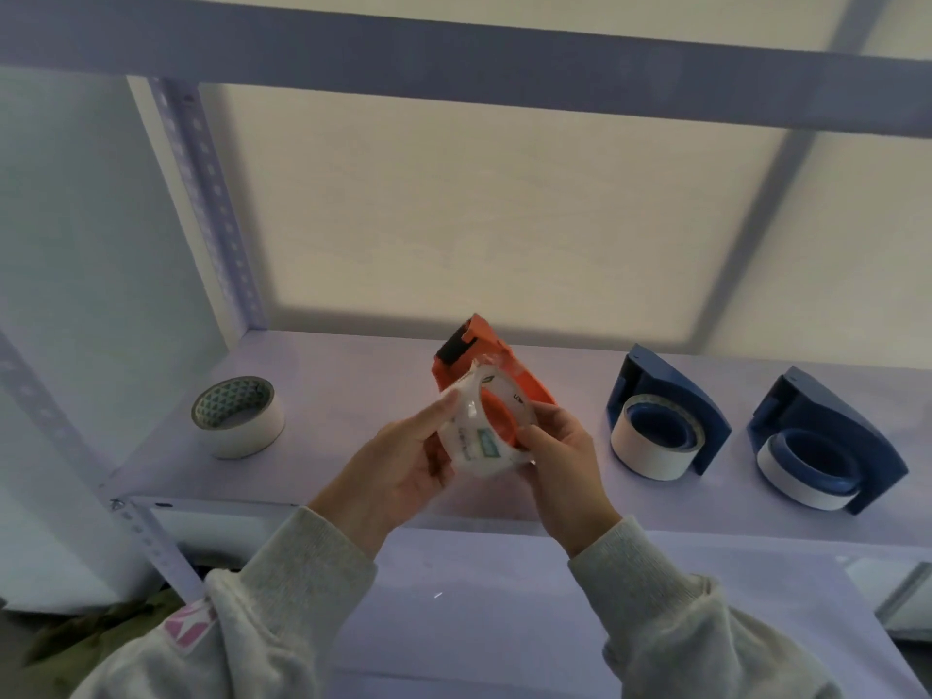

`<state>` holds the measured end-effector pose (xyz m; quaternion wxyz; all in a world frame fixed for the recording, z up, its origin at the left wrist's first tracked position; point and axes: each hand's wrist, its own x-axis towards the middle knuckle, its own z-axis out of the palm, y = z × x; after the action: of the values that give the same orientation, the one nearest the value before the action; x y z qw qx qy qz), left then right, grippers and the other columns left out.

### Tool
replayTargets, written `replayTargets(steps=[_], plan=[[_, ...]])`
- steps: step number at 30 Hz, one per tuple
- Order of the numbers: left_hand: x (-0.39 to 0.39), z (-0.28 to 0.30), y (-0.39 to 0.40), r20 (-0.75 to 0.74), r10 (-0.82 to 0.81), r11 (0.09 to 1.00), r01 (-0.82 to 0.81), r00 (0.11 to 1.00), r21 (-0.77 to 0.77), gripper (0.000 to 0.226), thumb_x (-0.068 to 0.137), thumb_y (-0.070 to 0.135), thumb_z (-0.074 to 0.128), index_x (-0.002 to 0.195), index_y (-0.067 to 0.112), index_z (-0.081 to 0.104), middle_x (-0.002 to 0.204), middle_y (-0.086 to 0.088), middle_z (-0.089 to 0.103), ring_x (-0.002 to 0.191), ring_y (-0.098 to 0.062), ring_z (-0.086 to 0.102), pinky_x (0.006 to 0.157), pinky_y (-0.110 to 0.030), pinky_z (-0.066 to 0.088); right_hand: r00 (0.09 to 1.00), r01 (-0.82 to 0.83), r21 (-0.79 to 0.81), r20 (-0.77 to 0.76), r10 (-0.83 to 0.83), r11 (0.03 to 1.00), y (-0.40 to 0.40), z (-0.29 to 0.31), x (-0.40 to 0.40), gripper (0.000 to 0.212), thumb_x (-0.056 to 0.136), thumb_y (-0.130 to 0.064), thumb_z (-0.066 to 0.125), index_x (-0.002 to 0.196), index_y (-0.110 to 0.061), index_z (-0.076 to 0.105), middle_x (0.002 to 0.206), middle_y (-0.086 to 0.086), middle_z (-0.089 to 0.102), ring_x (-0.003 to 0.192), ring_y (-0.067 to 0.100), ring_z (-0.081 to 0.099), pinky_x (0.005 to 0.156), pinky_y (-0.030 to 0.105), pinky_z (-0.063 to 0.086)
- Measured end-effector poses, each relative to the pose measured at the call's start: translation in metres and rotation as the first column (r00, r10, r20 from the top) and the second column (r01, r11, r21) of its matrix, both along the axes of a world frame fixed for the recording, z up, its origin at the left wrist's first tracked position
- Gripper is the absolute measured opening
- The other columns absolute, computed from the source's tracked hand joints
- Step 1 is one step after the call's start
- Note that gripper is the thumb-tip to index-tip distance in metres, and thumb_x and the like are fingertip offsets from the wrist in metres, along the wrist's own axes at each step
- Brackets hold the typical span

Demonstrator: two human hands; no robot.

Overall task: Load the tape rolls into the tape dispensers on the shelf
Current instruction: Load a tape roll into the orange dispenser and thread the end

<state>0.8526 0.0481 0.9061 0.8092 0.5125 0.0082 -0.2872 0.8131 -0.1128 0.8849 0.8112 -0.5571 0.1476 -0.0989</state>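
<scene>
An orange tape dispenser [476, 353] is held up above the shelf [353, 375] at the centre. A clear tape roll [479, 443] sits around its orange hub. My left hand [403, 461] grips the roll from the left, fingers on its rim. From the right, my right hand [560, 456] holds the dispenser's lower edge and the roll. Two blue dispensers [665, 396] [827, 436] stand to the right on the shelf, each with a white roll on its hub. A loose white tape roll [237, 416] lies flat on the shelf's left part.
A perforated metal upright [201, 194] stands at the back left and another [151, 537] at the front left corner. A crossbeam [504, 73] of the shelf above runs overhead. A lower shelf surface [504, 597] lies beneath my forearms.
</scene>
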Motion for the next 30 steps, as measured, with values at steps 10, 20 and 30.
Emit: replayTargets(steps=[10,20,30], plan=[[-0.017,0.011,0.006,0.432,-0.198,0.968,0.105,0.880,0.230,0.032,0.090,0.022,0.059,0.117,0.005,0.062,0.112,-0.018,0.069,0.103,-0.031,0.067,0.093,-0.045,0.053,0.986,-0.148,-0.052,0.073,0.151,0.988,0.006,0.021,-0.005,0.026,0.095,-0.005,0.042,0.108,-0.003,0.064,0.117,0.023,0.065,0.115,0.040,0.058,0.096,0.046,0.050],[-0.029,-0.005,0.005,0.443,-0.228,0.939,0.075,0.867,0.336,0.036,0.078,0.030,0.066,0.109,0.013,0.061,0.107,-0.012,0.069,0.098,-0.026,0.068,0.084,-0.035,0.057,0.992,-0.081,-0.417,0.051,0.112,0.905,0.018,0.037,-0.011,0.008,0.085,-0.008,0.068,0.082,-0.013,0.073,0.086,0.005,0.074,0.080,0.018,0.072,0.069,0.029,0.057],[-0.032,-0.011,0.004,0.449,-0.232,0.923,0.050,0.863,0.381,0.032,0.081,0.017,0.071,0.111,0.015,0.061,0.109,-0.007,0.070,0.100,-0.023,0.069,0.090,-0.042,0.056,0.985,0.083,-0.444,0.170,-0.007,0.892,0.027,0.063,-0.013,0.015,0.082,-0.004,0.069,0.072,-0.015,0.068,0.070,0.001,0.073,0.066,0.015,0.069,0.065,0.030,0.057]])
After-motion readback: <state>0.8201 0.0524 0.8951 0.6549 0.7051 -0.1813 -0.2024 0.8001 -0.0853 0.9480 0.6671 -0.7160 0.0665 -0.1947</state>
